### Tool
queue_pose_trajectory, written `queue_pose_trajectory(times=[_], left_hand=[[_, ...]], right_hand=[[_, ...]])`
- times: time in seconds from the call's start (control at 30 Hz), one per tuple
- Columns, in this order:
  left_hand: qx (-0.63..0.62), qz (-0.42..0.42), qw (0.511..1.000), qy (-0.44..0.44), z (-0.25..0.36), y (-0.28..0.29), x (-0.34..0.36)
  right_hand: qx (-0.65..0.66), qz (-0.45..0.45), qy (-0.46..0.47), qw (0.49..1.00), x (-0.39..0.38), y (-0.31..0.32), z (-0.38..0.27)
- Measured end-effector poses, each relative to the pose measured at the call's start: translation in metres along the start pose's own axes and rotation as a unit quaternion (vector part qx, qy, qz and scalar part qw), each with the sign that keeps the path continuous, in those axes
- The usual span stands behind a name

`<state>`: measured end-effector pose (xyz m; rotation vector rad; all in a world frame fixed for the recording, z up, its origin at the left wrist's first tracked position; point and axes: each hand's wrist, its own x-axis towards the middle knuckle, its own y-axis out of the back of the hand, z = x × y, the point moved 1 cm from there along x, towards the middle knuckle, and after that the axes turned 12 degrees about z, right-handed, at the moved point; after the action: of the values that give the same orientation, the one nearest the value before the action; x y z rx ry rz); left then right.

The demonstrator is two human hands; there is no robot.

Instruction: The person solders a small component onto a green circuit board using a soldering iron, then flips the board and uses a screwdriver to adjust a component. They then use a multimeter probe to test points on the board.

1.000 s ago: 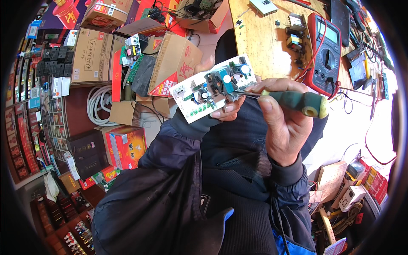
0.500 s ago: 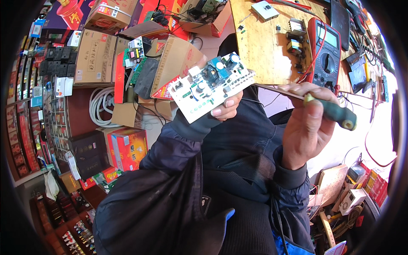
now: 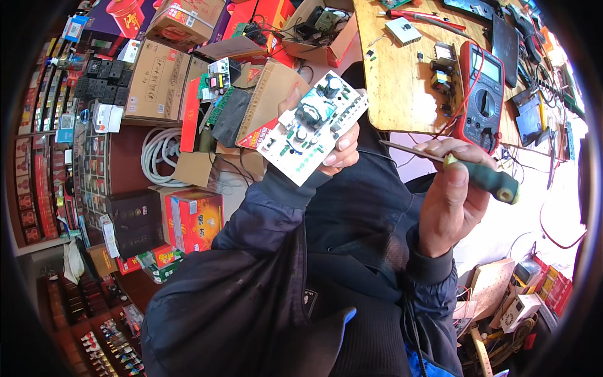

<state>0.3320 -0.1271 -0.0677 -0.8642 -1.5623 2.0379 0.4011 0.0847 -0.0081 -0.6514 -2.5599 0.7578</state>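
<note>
A white circuit board (image 3: 304, 156) with capacitors and other parts on its upper face lies tilted in my left hand (image 3: 342, 151). My left fingers wrap its right edge, and the rest of that hand is mostly hidden under the board. To the right, my right hand (image 3: 453, 201) grips a screwdriver (image 3: 482, 180) by its dark green handle. Its thin metal shaft points left toward the board, and the tip is a short way off the board's right edge, not touching it.
A wooden table (image 3: 396, 94) at the upper right carries a red multimeter (image 3: 482, 94), a small white box (image 3: 402, 31) and loose components. Cardboard boxes (image 3: 157, 78) stand at the left, beside a coiled white cable (image 3: 160, 157). Tools and scraps (image 3: 521, 308) crowd the lower right.
The circuit board has turned so its right end points more upward. The screwdriver tip, at the board's edge before, is now apart from it. My whole view has shifted slightly.
</note>
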Motion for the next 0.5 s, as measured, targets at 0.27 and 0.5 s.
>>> queue_pose_trajectory(times=[0.27, 0.5], left_hand=[[0.045, -0.051, 0.997, -0.02, 0.003, -0.018, 0.0], [0.059, -0.06, 0.996, -0.044, 0.004, -0.026, -0.004]], right_hand=[[-0.009, -0.006, -0.012, 1.0, -0.005, -0.002, -0.002], [-0.058, 0.001, -0.006, 0.998, -0.004, -0.002, 0.001]])
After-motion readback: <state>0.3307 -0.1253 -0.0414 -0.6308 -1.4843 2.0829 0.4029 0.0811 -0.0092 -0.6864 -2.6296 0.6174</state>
